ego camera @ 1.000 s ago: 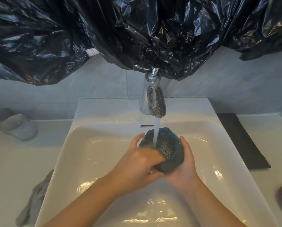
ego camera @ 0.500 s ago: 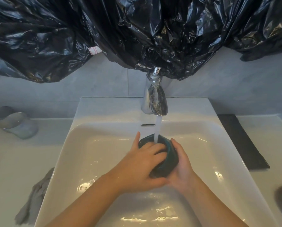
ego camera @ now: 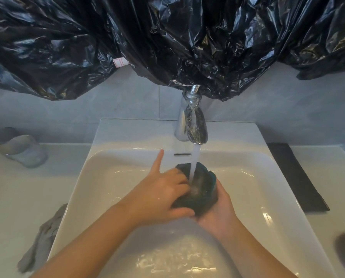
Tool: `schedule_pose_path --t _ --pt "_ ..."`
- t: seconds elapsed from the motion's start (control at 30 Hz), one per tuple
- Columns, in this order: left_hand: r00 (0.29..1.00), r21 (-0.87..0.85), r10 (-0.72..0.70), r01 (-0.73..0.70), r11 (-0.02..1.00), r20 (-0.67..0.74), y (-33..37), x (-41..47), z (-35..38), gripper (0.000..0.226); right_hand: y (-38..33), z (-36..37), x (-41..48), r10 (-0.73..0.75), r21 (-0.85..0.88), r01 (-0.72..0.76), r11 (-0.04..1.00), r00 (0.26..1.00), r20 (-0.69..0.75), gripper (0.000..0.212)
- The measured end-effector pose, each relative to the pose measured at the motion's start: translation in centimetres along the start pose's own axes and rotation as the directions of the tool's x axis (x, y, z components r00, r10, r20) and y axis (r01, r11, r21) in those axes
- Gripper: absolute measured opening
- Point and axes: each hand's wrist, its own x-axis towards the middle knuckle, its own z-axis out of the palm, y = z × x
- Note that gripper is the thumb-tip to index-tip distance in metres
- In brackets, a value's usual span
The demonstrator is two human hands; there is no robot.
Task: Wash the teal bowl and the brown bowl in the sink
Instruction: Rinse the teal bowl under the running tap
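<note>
Left fingers (ego camera: 180, 179) seemingly inside teal bowl (ego camera: 205, 182)

From where I stand, the person shows two bare forearms, uncovered from the lower edge up to the wrists, and the bare left hand (ego camera: 163, 195) and bare right hand (ego camera: 217, 215) have slim fingers that look wet.

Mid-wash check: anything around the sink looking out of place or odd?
Black plastic sheeting drapes across the wall and hangs onto the faucet top, unusual above a sink. A grey cloth lies crumpled beside its left rim. Nothing spilled or broken shows.
</note>
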Motion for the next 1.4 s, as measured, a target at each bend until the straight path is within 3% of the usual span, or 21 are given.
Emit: schedule_pose_path --t 0.03,0.1,0.17,0.23,0.3,0.37,0.43,0.5,0.57,0.63,0.77,0.83,0.93,1.0,1.07,1.17,1.2,1.23,1.27,1.33,1.4 --pt "0.999 -0.042 -0.04 0.039 0.998 -0.03 -0.5 -0.3 0.3 0.042 0.0 -0.1 0.2 0.016 -0.003 -0.016 1.0 1.0 -0.007 0.06" --pt "0.972 -0.293 -0.211 0.174 0.94 -0.099 -0.6 -1.1 1.2 0.04 -0.2 -0.2 0.2 0.017 0.034 -0.017 0.999 1.0 -0.004 0.059" --pt "0.897 -0.599 -0.44 0.334 0.728 -0.036 0.6 -1.7 1.7 0.046 -0.4 -0.3 0.3 -0.006 0.074 0.009 0.997 1.0 -0.029 0.059" --pt "0.789 -0.788 -0.594 0.462 0.407 0.156 1.8 -1.4 2.2 0.066 -0.2 -0.7 0.8 -0.014 0.028 0.017 0.999 0.996 -0.093 0.063" --pt "0.685 -0.795 -0.656 0.569 0.211 0.316 2.3 -0.5 2.4 0.064 0.1 -0.7 1.2 -0.037 -0.054 0.026 0.998 0.975 -0.219 0.065" --pt "0.603 -0.786 -0.699 0.611 0.093 0.386 2.3 0.4 2.5 0.042 0.1 -0.1 1.2 -0.15 -0.188 0.098 0.977 0.946 -0.288 0.062" --pt "0.546 -0.781 -0.727 0.624 0.021 0.416 2.2 0.9 2.5 0.03 0.0 0.6 0.4 -0.194 -0.332 0.102 0.938 0.946 -0.258 0.051" --pt "0.523 -0.751 -0.757 0.657 0.065 0.392 2.2 1.2 2.5 0.028 -0.2 1.1 -0.4 -0.288 -0.604 0.122 0.787 0.939 -0.186 0.026" --pt "0.547 -0.682 -0.773 0.701 0.211 0.323 2.7 1.3 2.1 0.033 -0.5 0.5 -0.7 -0.344 -0.852 0.085 0.517 0.932 -0.116 0.036" --pt "0.592 -0.626 -0.763 0.704 0.335 0.258 3.4 1.3 1.8 0.038 -1.0 0.8 -0.6 -0.425 -0.978 0.022 0.208 0.903 -0.07 0.035" --pt "0.625 -0.556 -0.75 0.711 0.431 0.216 3.7 1.3 1.4 0.046 -2.5 1.9 -0.1 -0.552 -0.949 -0.145 -0.28 0.833 0.035 0.014" --pt "0.631 -0.541 -0.746 0.712 0.448 0.213 3.2 1.3 1.2 0.047 -2.7 2.5 -0.1 -0.566 -0.885 -0.206 -0.418 0.821 0.076 0.022" --pt "0.64 -0.545 -0.742 0.702 0.458 0.201 3.0 1.2 1.3 0.045 -2.6 2.9 -0.2 -0.566 -0.856 -0.232 -0.462 0.82 0.083 0.036" --pt "0.624 -0.561 -0.757 0.703 0.438 0.191 3.1 1.2 1.5 0.047 -2.2 2.9 -0.3 -0.555 -0.885 -0.203 -0.419 0.829 0.073 0.027" --pt "0.578 -0.61 -0.794 0.703 0.366 0.19 3.3 1.1 1.9 0.048 -1.4 2.4 -0.3 -0.559 -0.968 -0.096 -0.231 0.827 0.051 0.02" --pt "0.501 -0.711 -0.847 0.661 0.239 0.18 4.1 1.1 2.1 0.048 0.2 2.1 -0.6 -0.482 -0.947 0.042 0.317 0.868 -0.123 0.028" --pt "0.484 -0.736 -0.858 0.642 0.216 0.171 4.5 1.1 2.2 0.05 0.4 2.0 -0.6 -0.459 -0.897 0.051 0.439 0.871 -0.176 0.031" --pt "0.476 -0.752 -0.865 0.625 0.207 0.158 4.8 1.0 2.2 0.052 0.4 2.0 -0.6 -0.479 -0.889 0.065 0.454 0.859 -0.182 0.032" --pt "0.478 -0.761 -0.866 0.613 0.21 0.146 5.0 0.9 2.3 0.053 0.1 2.1 -0.6 -0.534 -0.929 0.071 0.364 0.832 -0.146 0.031" --pt "0.513 -0.762 -0.847 0.601 0.24 0.138 5.2 0.8 2.2 0.055 -0.9 2.6 -0.8 -0.617 -0.999 -0.007 0.044 0.786 -0.032 0.028" --pt "0.566 -0.73 -0.81 0.618 0.293 0.153 4.7 0.7 2.0 0.054 -2.1 3.1 -0.8 -0.605 -0.96 -0.118 -0.254 0.794 0.063 0.014"
